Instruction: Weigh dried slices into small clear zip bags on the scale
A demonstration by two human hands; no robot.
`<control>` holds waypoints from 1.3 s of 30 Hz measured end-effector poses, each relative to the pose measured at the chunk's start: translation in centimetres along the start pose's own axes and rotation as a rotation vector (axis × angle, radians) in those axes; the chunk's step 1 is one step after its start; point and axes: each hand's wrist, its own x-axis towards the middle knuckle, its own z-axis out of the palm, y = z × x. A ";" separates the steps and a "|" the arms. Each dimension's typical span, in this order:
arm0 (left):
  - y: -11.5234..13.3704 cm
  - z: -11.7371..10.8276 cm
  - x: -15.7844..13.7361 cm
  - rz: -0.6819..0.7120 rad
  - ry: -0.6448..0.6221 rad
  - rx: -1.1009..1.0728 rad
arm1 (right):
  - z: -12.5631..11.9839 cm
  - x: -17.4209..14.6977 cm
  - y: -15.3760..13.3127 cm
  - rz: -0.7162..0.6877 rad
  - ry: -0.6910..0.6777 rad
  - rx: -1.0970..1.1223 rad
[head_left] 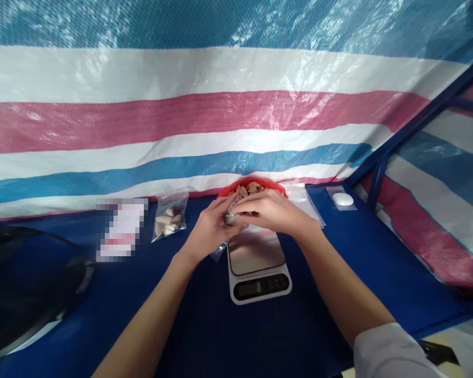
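Observation:
My left hand [211, 231] is closed around a small clear plastic bag [219, 252], whose lower part hangs out below my palm. The fingers of my right hand [274, 209] are pinched together at the top of this bag; my hands partly hide its opening. Both hands are above the far end of a white kitchen scale [256, 254], whose display faces me. Just beyond them stands a red bowl [274, 185] with tan and brown dried pieces [254, 187] in it. My hands cover the bowl's near side.
To the left lie a filled clear bag [169, 220] of pale and dark pieces and a blurred-out paper [120, 231]. Flat clear bags [305, 202] and a white oval item [342, 199] are at the right. A dark round object [27, 283] stands far left, a striped sheet [181, 121] behind.

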 end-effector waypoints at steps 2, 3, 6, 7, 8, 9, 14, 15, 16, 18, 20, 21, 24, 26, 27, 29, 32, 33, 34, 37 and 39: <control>0.0 -0.1 0.0 -0.002 0.013 -0.016 | -0.2 -0.1 0.3 -0.052 0.057 0.094; 0.0 -0.2 0.0 0.003 0.023 -0.020 | -0.4 -0.1 0.4 -0.054 0.072 0.127; -0.2 -0.3 0.1 0.022 0.047 -0.022 | -1.0 -0.2 0.7 -0.026 0.115 0.206; -0.2 -0.3 0.1 0.028 0.051 -0.025 | -1.1 -0.3 0.9 -0.009 0.128 0.216; -0.3 -0.4 0.1 0.034 0.053 -0.028 | -1.3 -0.3 1.1 0.008 0.136 0.219; -0.3 -0.4 0.1 0.038 0.056 -0.030 | -1.4 -0.4 1.4 0.026 0.142 0.219; -0.8 -0.9 0.1 -0.010 0.123 -0.023 | -1.8 -1.3 3.7 0.159 0.177 0.160; -0.9 -1.1 0.2 -0.033 0.138 -0.023 | -1.8 -1.5 4.2 0.197 0.173 0.123; -1.0 -1.2 0.2 -0.055 0.150 -0.025 | -1.7 -1.7 4.8 0.232 0.164 0.081; -1.1 -1.3 0.3 -0.090 0.164 -0.034 | -1.4 -1.9 5.9 0.293 0.154 -0.009; -1.1 -1.4 0.4 -0.104 0.167 -0.044 | -0.8 -1.9 6.7 0.312 0.157 -0.080; -1.1 -1.4 0.4 -0.107 0.166 -0.050 | -0.4 -1.8 6.9 0.309 0.154 -0.113; -0.8 -1.5 0.4 -0.110 0.161 -0.060 | 0.9 -1.3 6.9 0.310 0.106 -0.208; -0.6 -1.5 0.4 -0.113 0.157 -0.049 | 1.7 -1.0 6.7 0.332 0.063 -0.269; -0.5 -1.5 0.4 -0.114 0.154 -0.039 | 2.1 -0.9 6.7 0.344 0.047 -0.296; -0.5 -1.5 0.4 -0.120 0.147 -0.018 | 2.8 -0.7 6.6 0.360 0.028 -0.344; -0.5 -1.4 0.3 -0.129 0.129 -0.018 | 3.3 -0.6 6.6 0.382 0.018 -0.396; -0.5 -1.4 0.3 -0.131 0.122 -0.025 | 3.3 -0.5 6.5 0.390 0.019 -0.405; -0.5 -1.4 0.3 -0.132 0.118 -0.033 | 3.2 -0.5 6.5 0.398 0.021 -0.410; -0.5 -1.3 0.3 -0.133 0.114 -0.050 | 2.9 -0.6 6.3 0.405 0.031 -0.401; -0.6 -1.3 0.3 -0.132 0.114 -0.056 | 2.5 -0.6 6.2 0.389 0.025 -0.393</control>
